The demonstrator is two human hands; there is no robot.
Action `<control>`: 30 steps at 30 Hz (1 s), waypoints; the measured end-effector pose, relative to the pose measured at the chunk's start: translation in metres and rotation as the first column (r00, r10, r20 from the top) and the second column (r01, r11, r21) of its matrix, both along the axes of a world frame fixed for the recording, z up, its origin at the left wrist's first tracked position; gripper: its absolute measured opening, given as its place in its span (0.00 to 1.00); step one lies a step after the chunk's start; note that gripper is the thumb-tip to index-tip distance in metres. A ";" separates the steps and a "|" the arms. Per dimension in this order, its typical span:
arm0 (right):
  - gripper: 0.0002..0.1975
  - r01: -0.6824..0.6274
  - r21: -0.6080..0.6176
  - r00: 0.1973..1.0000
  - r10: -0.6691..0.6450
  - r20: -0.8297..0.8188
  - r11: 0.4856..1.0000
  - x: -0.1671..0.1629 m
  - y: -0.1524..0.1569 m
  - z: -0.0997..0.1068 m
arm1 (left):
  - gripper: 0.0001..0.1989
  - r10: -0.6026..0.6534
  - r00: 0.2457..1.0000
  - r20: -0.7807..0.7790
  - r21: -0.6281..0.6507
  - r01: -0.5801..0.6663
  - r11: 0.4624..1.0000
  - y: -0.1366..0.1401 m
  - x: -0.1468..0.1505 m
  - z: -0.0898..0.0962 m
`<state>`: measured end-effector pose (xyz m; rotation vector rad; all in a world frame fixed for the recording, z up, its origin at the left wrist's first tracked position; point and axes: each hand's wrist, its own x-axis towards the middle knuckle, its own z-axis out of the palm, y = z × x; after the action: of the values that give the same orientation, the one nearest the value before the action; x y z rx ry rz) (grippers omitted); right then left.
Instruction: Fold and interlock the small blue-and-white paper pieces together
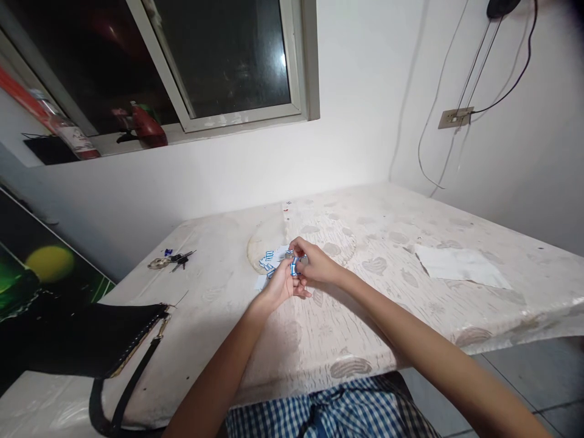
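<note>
Over the middle of the table, my left hand [279,285] and my right hand [316,260] meet around a small blue-and-white piece [294,266]. The fingers of both hands are closed on it, though parts of it are hidden behind them. Just left of the hands lie white pieces with blue edges and markings [267,260], perhaps cut paper or a flattened wrapper. They are too small to identify, and my left hand partly covers them. A faint round mat or stain shape [250,246] shows on the tablecloth beneath.
A patterned cloth [378,328] covers the table. Keys [180,260] lie at the left, with a black strapped bag [91,337] nearer. A white paper sheet [460,266] lies right. Bottles [75,139] stand on the windowsill; a wall socket [455,117] has cables.
</note>
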<state>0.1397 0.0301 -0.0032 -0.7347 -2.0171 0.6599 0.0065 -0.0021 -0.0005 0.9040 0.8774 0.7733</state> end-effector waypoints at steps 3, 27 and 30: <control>0.26 0.022 0.016 1.000 -0.021 -0.018 1.000 -0.001 0.002 -0.003 | 0.16 -0.003 1.000 -0.008 0.013 0.003 1.000 0.000 0.001 -0.002; 0.16 0.197 0.168 0.882 -0.250 0.401 0.966 0.013 0.043 -0.028 | 0.07 0.421 0.877 0.232 0.008 -0.435 0.901 0.005 -0.011 0.011; 0.12 0.181 0.235 0.863 -0.269 0.427 0.955 0.010 0.039 -0.028 | 0.07 0.423 0.875 0.236 0.014 -0.438 0.899 0.005 -0.011 0.012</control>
<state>0.1499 0.0694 -0.0316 -1.0676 -2.3242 0.1576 -0.0046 0.0029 0.0112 0.6636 0.8619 1.2762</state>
